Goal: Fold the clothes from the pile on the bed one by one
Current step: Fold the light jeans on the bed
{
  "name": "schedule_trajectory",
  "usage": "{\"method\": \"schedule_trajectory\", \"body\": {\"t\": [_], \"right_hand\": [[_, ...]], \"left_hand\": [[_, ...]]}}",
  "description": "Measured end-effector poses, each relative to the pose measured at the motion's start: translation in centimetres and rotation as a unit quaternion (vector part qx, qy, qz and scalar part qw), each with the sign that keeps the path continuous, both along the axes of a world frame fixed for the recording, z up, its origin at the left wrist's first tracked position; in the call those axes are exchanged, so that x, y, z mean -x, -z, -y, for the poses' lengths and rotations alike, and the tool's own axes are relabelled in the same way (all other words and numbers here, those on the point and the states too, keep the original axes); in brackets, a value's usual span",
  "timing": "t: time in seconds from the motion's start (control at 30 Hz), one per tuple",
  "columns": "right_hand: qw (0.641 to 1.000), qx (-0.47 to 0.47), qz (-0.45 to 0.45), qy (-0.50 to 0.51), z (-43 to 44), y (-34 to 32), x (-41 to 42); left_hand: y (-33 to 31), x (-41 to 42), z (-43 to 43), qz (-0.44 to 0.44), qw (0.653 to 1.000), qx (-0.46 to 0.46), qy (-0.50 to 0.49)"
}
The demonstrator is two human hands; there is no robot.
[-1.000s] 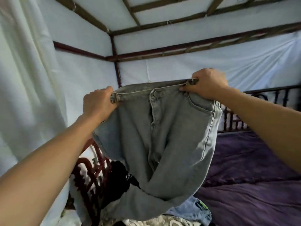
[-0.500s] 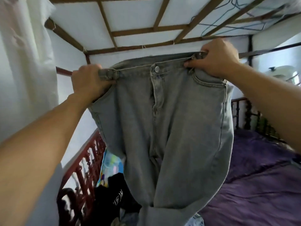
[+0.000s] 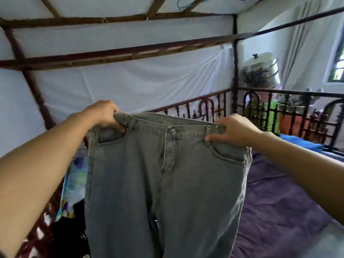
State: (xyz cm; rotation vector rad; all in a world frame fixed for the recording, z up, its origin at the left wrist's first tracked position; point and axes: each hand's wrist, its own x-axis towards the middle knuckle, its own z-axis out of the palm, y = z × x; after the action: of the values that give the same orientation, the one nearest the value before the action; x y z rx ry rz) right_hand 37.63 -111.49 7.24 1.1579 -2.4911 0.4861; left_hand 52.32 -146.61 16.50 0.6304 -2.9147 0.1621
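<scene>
From the head camera there is one pair of faded grey-blue denim jeans (image 3: 167,183) and two bare hands on it. The jeans hang front-facing in the air above the left part of the bed with the purple sheet (image 3: 279,211), waistband stretched level, button fastened, and both legs dropping out of view at the bottom edge. The left hand (image 3: 104,114) grips the waistband's left end, fingers curled tightly over the top by the pocket. The right hand (image 3: 236,130) grips the right end beside a belt loop, fingers folded behind the band and thumb pressed on its front. At the bed's left edge, behind the jeans, lie one black garment (image 3: 70,233) and one bright patterned cloth (image 3: 74,183). One blue cloth (image 3: 301,144) lies near the far right corner, by the dark spindled bed rail (image 3: 279,108). White netting (image 3: 130,81) hangs over the frame
</scene>
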Motion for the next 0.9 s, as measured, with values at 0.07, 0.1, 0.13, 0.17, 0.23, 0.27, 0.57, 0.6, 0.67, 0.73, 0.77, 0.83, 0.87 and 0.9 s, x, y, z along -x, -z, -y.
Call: {"method": "schedule_trajectory", "body": {"t": [0.07, 0.1, 0.13, 0.17, 0.23, 0.27, 0.57, 0.6, 0.67, 0.73, 0.77, 0.83, 0.87, 0.9], "right_hand": [[1.000, 0.011, 0.002, 0.026, -1.5, 2.0, 3.1], [0.999, 0.018, 0.005, 0.038, -2.4, 3.0, 4.7], [0.998, 0.026, 0.014, 0.048, -3.3, 4.0, 6.3], [0.997, 0.034, 0.027, 0.059, -4.3, 5.1, 7.9], [0.995, 0.045, 0.049, 0.078, -6.3, 7.0, 10.6], [0.994, 0.046, 0.056, 0.086, -7.1, 8.1, 11.8], [0.985, 0.027, 0.099, 0.138, -12.7, 17.8, 21.9], [0.983, 0.021, 0.109, 0.149, -13.4, 18.7, 23.1], [0.977, 0.010, 0.126, 0.173, -15.1, 20.0, 25.8], [0.969, 0.001, 0.139, 0.205, -17.0, 21.0, 28.8], [0.966, -0.006, 0.141, 0.218, -18.0, 21.3, 30.4], [0.958, -0.012, 0.143, 0.247, -20.1, 22.0, 33.6], [0.954, -0.011, 0.148, 0.260, -21.2, 22.3, 35.2], [0.950, -0.008, 0.153, 0.272, -22.3, 22.7, 36.7]], "left_hand": [[0.7, 4.1, -1.5, 0.029, 0.999, -0.036, 0.021], [1.1, 6.2, -2.3, 0.029, 0.998, -0.049, 0.032], [1.7, 8.0, -3.0, 0.019, 0.997, -0.061, 0.043], [2.6, 9.9, -3.7, -0.001, 0.996, -0.074, 0.051], [5.1, 13.5, -4.9, -0.060, 0.991, -0.104, 0.058], [6.6, 15.3, -5.5, -0.089, 0.987, -0.116, 0.062], [19.1, 32.4, -12.1, -0.263, 0.950, -0.170, -0.019], [19.9, 34.7, -13.1, -0.270, 0.945, -0.181, -0.026], [21.3, 39.4, -14.8, -0.285, 0.934, -0.214, -0.017], [22.4, 44.5, -16.4, -0.276, 0.933, -0.233, 0.007], [22.9, 46.8, -17.2, -0.268, 0.932, -0.244, 0.013], [23.8, 51.5, -18.8, -0.252, 0.924, -0.288, 0.025], [24.1, 53.7, -19.7, -0.244, 0.919, -0.307, 0.029], [24.4, 55.8, -20.7, -0.234, 0.918, -0.317, 0.036]]}}
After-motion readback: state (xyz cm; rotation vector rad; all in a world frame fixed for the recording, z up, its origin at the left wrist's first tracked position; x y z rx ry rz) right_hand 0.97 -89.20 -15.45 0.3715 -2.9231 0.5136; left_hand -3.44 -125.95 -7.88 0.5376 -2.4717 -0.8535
